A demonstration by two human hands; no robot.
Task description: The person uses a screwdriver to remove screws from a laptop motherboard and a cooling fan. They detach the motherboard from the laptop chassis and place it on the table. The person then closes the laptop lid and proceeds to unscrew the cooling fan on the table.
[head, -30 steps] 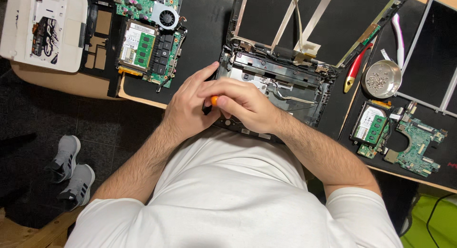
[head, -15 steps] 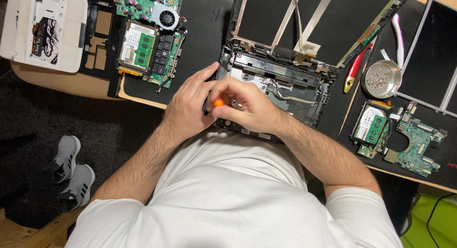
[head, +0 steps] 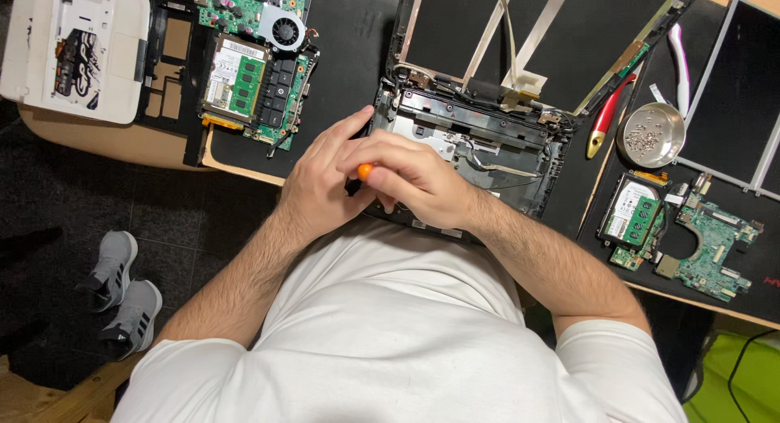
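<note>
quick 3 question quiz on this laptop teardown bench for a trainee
1. True or false: the round metal dish holds small screws.
2. Which colour is the tool tip showing between the left hand and right hand? A green, B orange, C blue
3. Where is the circuit board with the fan relative to the opened laptop base?

Key: 1 true. 2 B. 3 To its left in the picture, on the black mat.

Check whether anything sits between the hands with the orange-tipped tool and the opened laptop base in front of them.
Nothing visible does. The right hand grips the orange-tipped tool and the left hand closes in beside it, both right over the near edge of the laptop base. The tool's tip is hidden under the hands.
</note>
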